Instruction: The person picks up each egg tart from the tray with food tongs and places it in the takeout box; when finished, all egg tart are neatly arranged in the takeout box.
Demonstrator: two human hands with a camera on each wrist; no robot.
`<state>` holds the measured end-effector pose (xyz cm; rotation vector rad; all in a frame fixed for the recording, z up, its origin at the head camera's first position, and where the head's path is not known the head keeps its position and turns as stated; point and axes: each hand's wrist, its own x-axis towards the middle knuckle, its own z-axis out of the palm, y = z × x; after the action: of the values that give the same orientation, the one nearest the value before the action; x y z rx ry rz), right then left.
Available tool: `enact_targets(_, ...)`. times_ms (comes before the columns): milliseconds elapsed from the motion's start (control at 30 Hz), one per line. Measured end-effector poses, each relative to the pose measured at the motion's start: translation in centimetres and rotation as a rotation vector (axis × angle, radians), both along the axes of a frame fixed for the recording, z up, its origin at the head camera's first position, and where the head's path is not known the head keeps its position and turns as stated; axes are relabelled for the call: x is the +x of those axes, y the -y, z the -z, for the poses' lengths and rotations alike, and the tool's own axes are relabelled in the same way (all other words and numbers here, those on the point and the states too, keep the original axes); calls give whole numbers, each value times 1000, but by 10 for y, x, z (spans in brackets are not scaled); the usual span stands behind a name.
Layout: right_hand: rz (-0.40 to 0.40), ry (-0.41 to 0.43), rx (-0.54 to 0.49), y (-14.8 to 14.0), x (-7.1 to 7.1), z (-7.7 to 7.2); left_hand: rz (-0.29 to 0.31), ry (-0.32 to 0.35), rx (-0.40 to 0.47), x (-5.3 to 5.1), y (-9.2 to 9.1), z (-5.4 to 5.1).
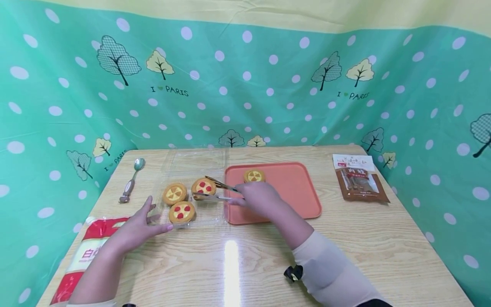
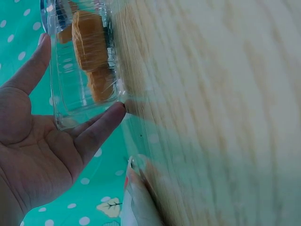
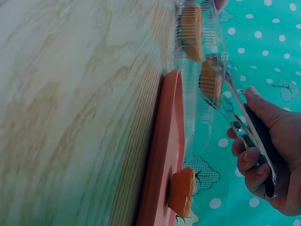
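My right hand (image 1: 258, 197) grips metal tongs (image 3: 254, 136), whose tips lie on either side of a red-dotted tart (image 1: 203, 187) in the clear plastic box (image 1: 197, 162). Two more tarts, one with yellow wedges (image 1: 174, 194) and one with red dots (image 1: 182, 212), sit in the box's left part. At the box's left front corner is my left hand (image 1: 134, 230), fingers spread; in the left wrist view the hand (image 2: 47, 146) has its fingertips at the box wall. Another tart (image 1: 254, 175) rests on the pink tray (image 1: 287, 187) right of the box.
A spoon (image 1: 132, 181) lies at the back left. A red and white bag (image 1: 82, 256) is under and beside my left forearm. On the right side of the table lies a brown and white packet (image 1: 360, 179). Patterned green cloth (image 1: 268, 106) hangs behind the table and at both sides.
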<state>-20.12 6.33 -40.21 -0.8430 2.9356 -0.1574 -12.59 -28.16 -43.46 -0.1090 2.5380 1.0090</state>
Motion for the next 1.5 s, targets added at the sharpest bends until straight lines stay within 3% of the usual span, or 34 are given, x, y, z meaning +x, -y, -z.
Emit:
enact_targets(600, -7, 10, 135, 20, -5, -8, 7, -12, -9, -2, 0, -1)
enact_targets(867, 13, 19, 147, 24, -2, -9, 5, -7, -6, -2, 1, 0)
enact_targets(1267, -13, -1, 190, 19, 3, -20, 8, -14, -8, -1, -1, -1)
enact_targets(1500, -22, -21, 208, 24, 4, -19, 14, -20, -19, -1, 1, 1)
